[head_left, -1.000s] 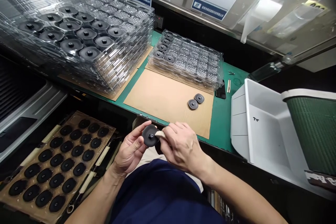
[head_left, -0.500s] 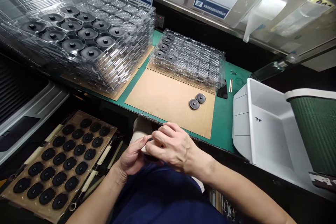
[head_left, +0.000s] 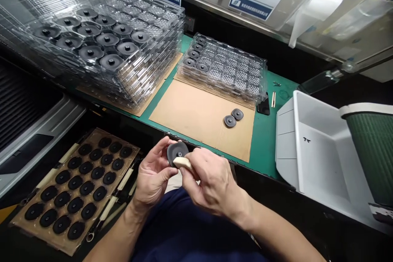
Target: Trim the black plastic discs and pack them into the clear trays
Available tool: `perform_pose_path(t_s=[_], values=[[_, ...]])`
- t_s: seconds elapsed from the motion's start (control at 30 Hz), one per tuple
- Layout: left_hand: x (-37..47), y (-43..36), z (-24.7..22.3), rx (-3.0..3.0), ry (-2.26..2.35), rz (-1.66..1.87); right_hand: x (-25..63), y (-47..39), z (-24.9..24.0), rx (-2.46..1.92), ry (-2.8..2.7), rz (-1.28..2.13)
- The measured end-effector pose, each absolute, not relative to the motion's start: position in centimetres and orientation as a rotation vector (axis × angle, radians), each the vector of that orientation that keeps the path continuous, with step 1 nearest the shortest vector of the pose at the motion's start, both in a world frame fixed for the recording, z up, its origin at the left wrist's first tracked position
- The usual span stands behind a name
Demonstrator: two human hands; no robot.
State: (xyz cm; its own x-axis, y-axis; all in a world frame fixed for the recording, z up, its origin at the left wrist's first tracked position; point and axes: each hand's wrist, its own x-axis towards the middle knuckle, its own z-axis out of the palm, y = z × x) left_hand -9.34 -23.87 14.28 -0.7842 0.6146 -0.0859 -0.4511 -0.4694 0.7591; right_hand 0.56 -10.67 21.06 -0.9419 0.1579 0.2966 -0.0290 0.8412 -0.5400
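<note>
My left hand holds a round black plastic part by its edge, its face with a small central stud turned up toward me. In my right hand is a cream-coloured pad, pinched between thumb and fingers and touching the face of the part. Both hands are above my lap, just in front of the table edge. Two similar black parts lie side by side on the cardboard sheet beyond them.
A clear tray with several black parts stands behind the cardboard. Tall stacked clear trays are at left. Below them, a brown tray holds rows of black discs. A grey bin, phone and green-sided container are at right.
My left hand has tilted the black part so its face now shows. My right hand has shifted slightly right and lower, bringing the cream pad into view on it.
</note>
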Motion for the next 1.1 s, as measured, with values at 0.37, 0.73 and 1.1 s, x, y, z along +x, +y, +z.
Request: perform_pose_path(t_s=[0.37,0.73,1.1], values=[[-9.5,-25.0,14.0,0.269,1.093,2.139,0.9,-8.7,20.4,-0.077,-2.798,0.539],[-9.5,-25.0,14.2,0.073,0.956,1.943,0.6,-5.1,16.7,-0.424,-2.522,1.112],[-9.0,-23.7,11.5,0.327,1.533,1.679,3.1,-8.2,11.1,-0.737,-2.161,2.035]])
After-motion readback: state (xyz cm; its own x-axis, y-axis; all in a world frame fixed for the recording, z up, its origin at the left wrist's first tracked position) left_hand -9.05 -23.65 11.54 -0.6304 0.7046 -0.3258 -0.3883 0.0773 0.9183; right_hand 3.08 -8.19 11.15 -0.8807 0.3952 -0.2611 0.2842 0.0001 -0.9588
